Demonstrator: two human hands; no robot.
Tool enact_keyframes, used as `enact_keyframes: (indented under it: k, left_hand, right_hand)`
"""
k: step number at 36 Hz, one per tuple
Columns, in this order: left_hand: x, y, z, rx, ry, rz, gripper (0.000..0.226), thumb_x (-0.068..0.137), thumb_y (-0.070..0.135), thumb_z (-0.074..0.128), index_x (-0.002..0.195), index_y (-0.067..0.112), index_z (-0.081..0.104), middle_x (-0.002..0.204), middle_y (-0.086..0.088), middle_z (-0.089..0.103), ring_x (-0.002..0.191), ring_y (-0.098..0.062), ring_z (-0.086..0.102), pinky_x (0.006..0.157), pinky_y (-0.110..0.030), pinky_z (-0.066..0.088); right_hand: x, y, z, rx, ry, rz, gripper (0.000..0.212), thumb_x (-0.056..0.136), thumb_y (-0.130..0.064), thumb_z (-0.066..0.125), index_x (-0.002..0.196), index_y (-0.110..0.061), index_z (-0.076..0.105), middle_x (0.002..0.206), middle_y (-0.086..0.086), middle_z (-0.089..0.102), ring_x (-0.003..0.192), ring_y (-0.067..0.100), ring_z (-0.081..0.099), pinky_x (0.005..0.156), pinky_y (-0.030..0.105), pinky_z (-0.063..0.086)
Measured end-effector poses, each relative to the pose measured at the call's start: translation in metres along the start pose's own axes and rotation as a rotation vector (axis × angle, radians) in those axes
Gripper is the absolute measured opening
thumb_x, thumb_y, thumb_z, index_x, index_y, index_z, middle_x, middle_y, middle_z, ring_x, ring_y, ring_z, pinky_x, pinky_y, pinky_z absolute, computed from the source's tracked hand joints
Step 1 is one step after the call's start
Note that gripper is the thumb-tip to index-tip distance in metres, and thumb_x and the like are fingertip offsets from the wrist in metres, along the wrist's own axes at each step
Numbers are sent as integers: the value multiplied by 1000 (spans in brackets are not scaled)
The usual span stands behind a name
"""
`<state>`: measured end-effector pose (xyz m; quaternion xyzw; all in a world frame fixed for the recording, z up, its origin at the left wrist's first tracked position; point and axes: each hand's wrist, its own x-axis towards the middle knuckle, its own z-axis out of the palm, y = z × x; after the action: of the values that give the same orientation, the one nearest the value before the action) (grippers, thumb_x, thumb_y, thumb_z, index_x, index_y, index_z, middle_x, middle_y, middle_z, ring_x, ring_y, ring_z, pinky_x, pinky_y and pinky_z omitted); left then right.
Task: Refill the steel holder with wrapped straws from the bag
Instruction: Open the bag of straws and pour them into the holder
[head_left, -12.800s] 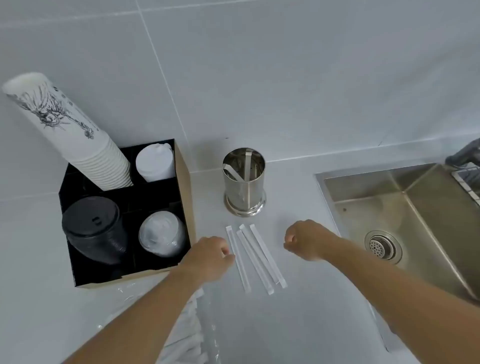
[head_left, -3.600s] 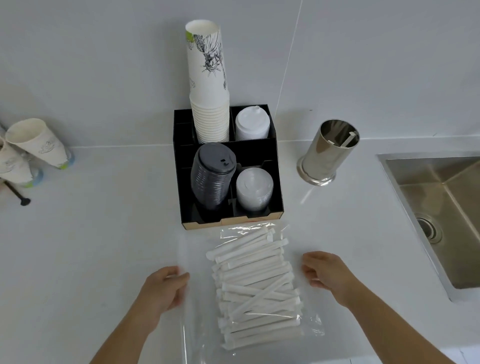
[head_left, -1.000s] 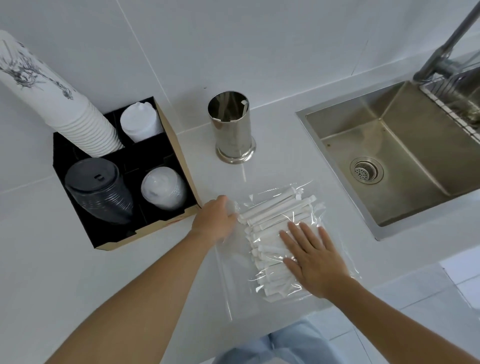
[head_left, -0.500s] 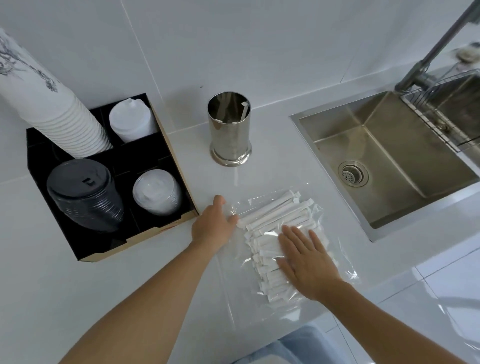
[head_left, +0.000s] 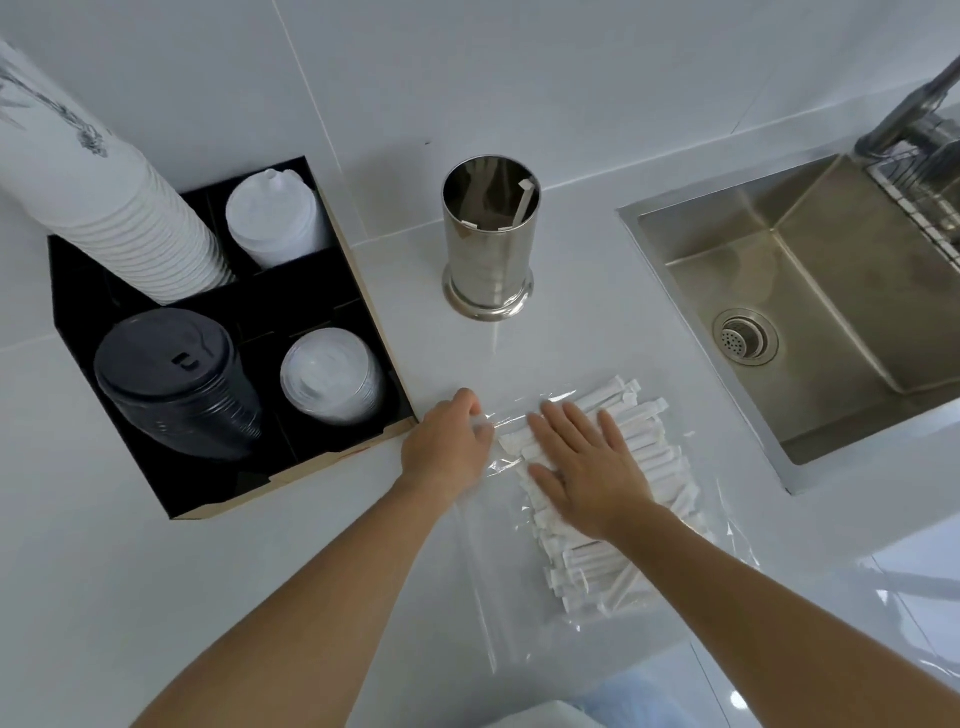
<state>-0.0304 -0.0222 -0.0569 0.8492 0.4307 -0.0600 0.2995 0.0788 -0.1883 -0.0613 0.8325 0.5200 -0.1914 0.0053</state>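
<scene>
A: Where is the bag now?

B: The clear plastic bag (head_left: 597, 597) lies flat on the white counter (head_left: 260, 597), near the front edge, left of the steel sink (head_left: 810, 322). The wrapped straws (head_left: 649, 441) are inside it, a white pile that lies mostly across the bag.

A: And the hands?

B: The right hand (head_left: 587, 462) lies on top of the bag with the palm down. Its fingers (head_left: 550, 431) are spread and flat, so it presses on the straws and grips nothing. The left hand (head_left: 447, 447) is at the far left corner of the bag. Its fingers are curled and they pinch the plastic edge there; how much plastic is between them I cannot see.

A: Where does the holder stand?

B: The steel holder (head_left: 491, 249) stands upright on the counter, farther away than the bag, near the wall and apart from both hands. Inside it I see only a few wrapped straws, which lean on the inner wall.

A: What is on the left?

B: A black organizer box (head_left: 322, 291) with four compartments. It holds a stack of paper cups (head_left: 104, 182), white lids (head_left: 275, 218), black lids (head_left: 176, 379) and clear lids (head_left: 332, 379). The left hand is just beside its near right corner.
</scene>
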Motion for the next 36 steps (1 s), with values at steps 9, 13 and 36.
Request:
enact_keyframes:
  k: [9,13,36]
  left_hand:
    - [-14,-4,-8,-45,23,178,24,87,28,56,111,27,52,103,1,57,92,-23,59,73,-36,49]
    - [-27,-11,-6,115,-42,471,26,86,24,59,111,23,64,113,1,58,103,-24,56,86,-36,44]
    - [-17,-6,-8,89,-7,150,49,87,24,54,131,9,39,132,-8,40,111,-31,53,83,-40,47]
  right_hand:
    - [-1,0,4,9,24,20,67,95,-56,12,155,-26,17,163,-6,12,150,17,9,119,43,-3]
    - [-1,0,6,0,25,14,65,98,-55,16,155,-25,15,164,-5,10,150,18,8,120,44,-2]
    - [0,0,9,-28,29,20,66,96,-55,11,155,-27,13,164,-6,10,150,17,5,121,46,-1]
